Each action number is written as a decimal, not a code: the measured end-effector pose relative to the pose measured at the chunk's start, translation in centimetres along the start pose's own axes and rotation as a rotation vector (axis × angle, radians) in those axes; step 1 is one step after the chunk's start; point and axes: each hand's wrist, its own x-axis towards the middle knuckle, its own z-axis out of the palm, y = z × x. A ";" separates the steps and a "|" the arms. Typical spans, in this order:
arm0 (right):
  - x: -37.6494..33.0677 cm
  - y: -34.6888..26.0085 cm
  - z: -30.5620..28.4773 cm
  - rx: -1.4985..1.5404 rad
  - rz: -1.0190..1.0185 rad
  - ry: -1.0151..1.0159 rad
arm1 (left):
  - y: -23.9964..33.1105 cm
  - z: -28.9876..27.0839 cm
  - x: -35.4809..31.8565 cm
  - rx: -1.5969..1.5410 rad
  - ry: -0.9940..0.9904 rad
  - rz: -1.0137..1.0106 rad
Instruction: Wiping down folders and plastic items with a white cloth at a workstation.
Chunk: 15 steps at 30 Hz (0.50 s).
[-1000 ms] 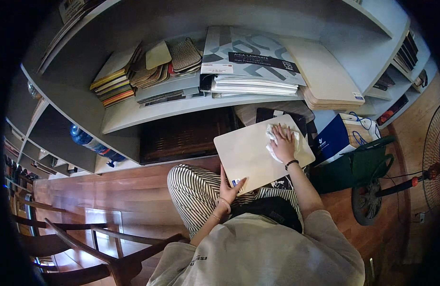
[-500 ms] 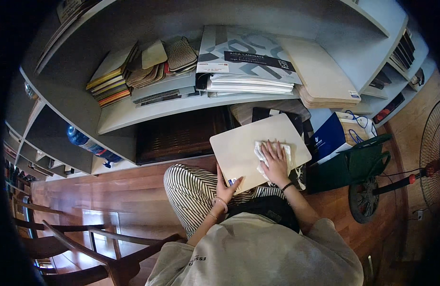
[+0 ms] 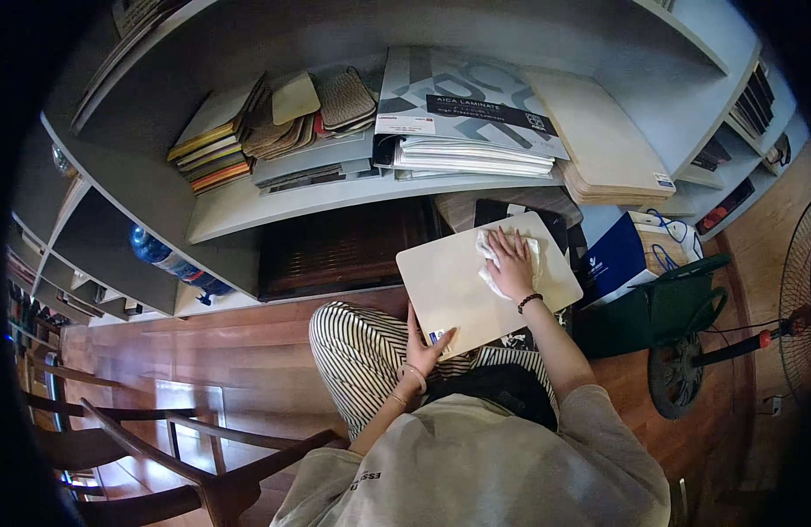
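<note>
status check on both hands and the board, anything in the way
Left hand gripping pale board at near-left corner. Right hand flat on white cloth, against board. Green bag off right, not over board.

Grey shelving [image 3: 137,167], reddish wood floor [image 3: 203,342], dark chair [image 3: 228,494].

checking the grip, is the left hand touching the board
Touching. The head view shows the left hand at the near corner of the board, its thumb lying over the top face.
</note>
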 end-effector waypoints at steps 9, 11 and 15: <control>-2.1 -1.0 -0.1 -0.030 -0.014 0.051 | 0.8 0.2 0.3 0.065 0.007 0.016; -3.6 -1.9 -1.1 -0.006 -0.066 0.028 | 1.1 0.1 0.2 0.042 0.004 -0.011; -6.4 -3.0 -2.0 0.012 -0.126 0.012 | 0.6 0.1 0.1 0.009 0.017 0.009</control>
